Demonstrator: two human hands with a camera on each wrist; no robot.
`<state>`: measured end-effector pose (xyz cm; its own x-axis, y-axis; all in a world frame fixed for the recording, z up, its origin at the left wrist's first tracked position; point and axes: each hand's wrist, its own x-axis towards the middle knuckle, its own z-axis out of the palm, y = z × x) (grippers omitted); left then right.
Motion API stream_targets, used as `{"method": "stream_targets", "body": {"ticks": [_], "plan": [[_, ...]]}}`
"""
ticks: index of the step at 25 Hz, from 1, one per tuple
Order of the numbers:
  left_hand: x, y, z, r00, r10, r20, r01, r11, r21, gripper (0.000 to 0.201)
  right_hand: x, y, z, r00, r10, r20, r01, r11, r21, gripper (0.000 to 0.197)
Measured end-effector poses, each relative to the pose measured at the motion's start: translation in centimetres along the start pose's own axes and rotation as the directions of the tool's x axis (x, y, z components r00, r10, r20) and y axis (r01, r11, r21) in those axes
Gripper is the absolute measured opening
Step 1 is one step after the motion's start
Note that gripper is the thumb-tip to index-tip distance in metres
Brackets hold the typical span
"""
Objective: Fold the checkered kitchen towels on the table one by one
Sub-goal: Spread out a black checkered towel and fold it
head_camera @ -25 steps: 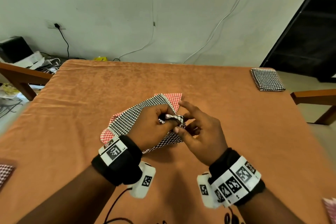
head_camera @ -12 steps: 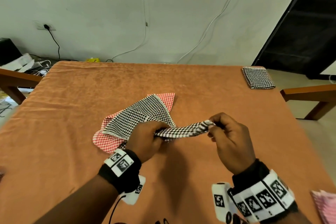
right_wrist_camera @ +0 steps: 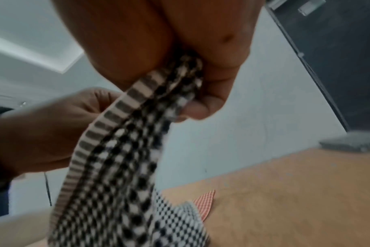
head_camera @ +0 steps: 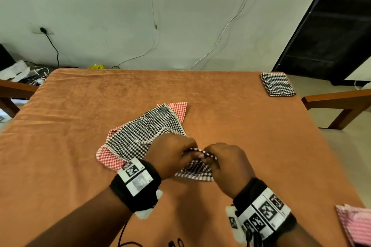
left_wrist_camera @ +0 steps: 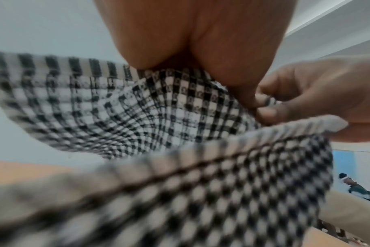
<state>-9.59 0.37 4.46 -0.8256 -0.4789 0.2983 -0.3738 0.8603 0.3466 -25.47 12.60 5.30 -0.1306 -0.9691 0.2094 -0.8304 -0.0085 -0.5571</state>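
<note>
A black-and-white checkered towel (head_camera: pixel 144 134) lies crumpled at the table's middle, partly lifted at its near edge. My left hand (head_camera: pixel 172 154) and right hand (head_camera: pixel 224 160) both pinch that near edge, close together, a little above the table. The left wrist view shows the towel (left_wrist_camera: pixel 137 117) hanging from my left fingers, with the right hand's fingers (left_wrist_camera: pixel 270 112) pinching the hem. In the right wrist view the towel (right_wrist_camera: pixel 127 150) runs down from my curled right fingers. A red checkered towel (head_camera: pixel 109 157) lies under the black one.
A folded black-and-white towel (head_camera: pixel 278 87) sits at the far right corner of the orange-covered table (head_camera: pixel 241 126). A pink checkered cloth (head_camera: pixel 355 224) lies at the near right edge. Wooden chair arms stand at both sides. Cables hang on the wall behind.
My right hand, which had stretched the towel's edge out to the right, has come back to the left hand. Both now pinch the edge side by side.
</note>
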Motion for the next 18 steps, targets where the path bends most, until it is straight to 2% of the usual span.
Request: {"method": "stream_targets", "body": {"ticks": [1,3,6,8,10,12,16,18], "plan": [[-0.3,-0.9,-0.4,1.0,-0.012,0.025,0.012,1.0,0.002,0.027,0.1,0.2,-1.0,0.997,-0.072,0.021,0.073,0.995,-0.063,0.018],[-0.8,-2.9,-1.3,0.998,-0.05,0.028,0.049,0.999,0.024,0.022,0.4,0.1,-4.4,0.983,-0.176,0.053,0.179,0.981,-0.071,0.014],[-0.4,-5.6,-3.3,0.986,-0.11,-0.121,0.107,0.994,-0.03,0.031,1.0,0.3,-10.1,0.971,-0.238,-0.017,0.236,0.969,-0.078,0.019],[1.2,-6.1,-5.2,0.954,-0.19,-0.23,0.15,0.972,-0.181,0.025,1.4,0.7,-13.2,0.972,-0.228,-0.052,0.221,0.969,-0.113,0.016],[3.4,-5.4,-7.2,0.922,-0.21,-0.325,0.106,0.945,-0.308,0.016,1.6,1.3,-15.4,0.976,-0.203,-0.082,0.186,0.966,-0.178,0.013],[6.2,-3.7,-9.5,0.907,-0.182,-0.381,0.034,0.931,-0.365,0.005,1.8,1.6,-17.3,0.977,-0.178,-0.12,0.146,0.961,-0.237,0.013],[11.7,-0.2,-15.0,0.88,-0.106,-0.463,-0.074,0.932,-0.354,0.031,3.4,1.4,-22.2,0.978,-0.158,-0.136,0.11,0.946,-0.304,0.017],[13.9,1.1,-17.1,0.873,-0.115,-0.474,-0.084,0.922,-0.378,0.023,4.1,1.1,-25.0,0.967,-0.172,-0.187,0.094,0.927,-0.364,0.015]]}}
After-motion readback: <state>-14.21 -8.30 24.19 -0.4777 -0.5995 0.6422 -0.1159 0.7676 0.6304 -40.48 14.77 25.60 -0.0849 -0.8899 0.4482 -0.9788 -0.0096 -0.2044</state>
